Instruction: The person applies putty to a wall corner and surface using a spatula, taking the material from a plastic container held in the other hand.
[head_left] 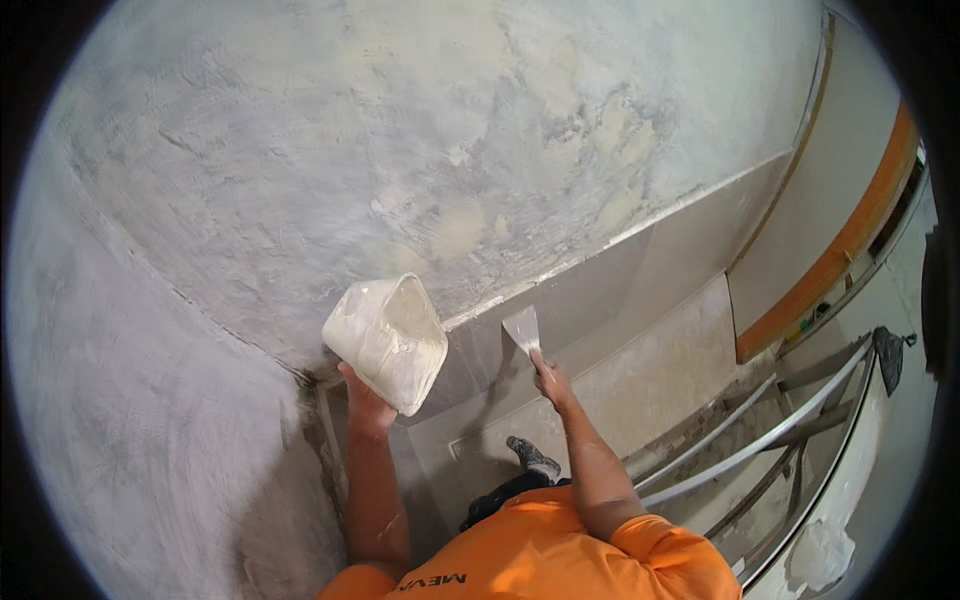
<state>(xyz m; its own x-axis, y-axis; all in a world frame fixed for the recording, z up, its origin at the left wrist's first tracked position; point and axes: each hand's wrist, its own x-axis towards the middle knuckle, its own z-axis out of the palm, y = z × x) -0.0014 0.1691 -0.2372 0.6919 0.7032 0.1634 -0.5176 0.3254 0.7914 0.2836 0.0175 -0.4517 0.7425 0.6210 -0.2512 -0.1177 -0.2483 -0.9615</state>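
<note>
My left hand [366, 408] is closed under a white plastic tub [372, 338]. The tub is tilted with its mouth facing right, and pale plaster is smeared over its sides and inside. In my right hand [551, 382], the fingers are wrapped round the handle of a putty knife [523, 327]. Its wide, whitish blade points up and away, just below the lower edge of the plastered wall [400, 150]. Grey and cream patches of filler cover that wall. The blade is in front of a smooth grey band [600, 285]; whether it touches the band I cannot tell.
A second plastered wall [150, 400] meets the first in a corner at left. My shoe [533, 457] shows below. At right are an orange-brown wooden edge [830, 285], metal bars [765, 435], a black bag [888, 358] and a crumpled whitish thing [822, 553].
</note>
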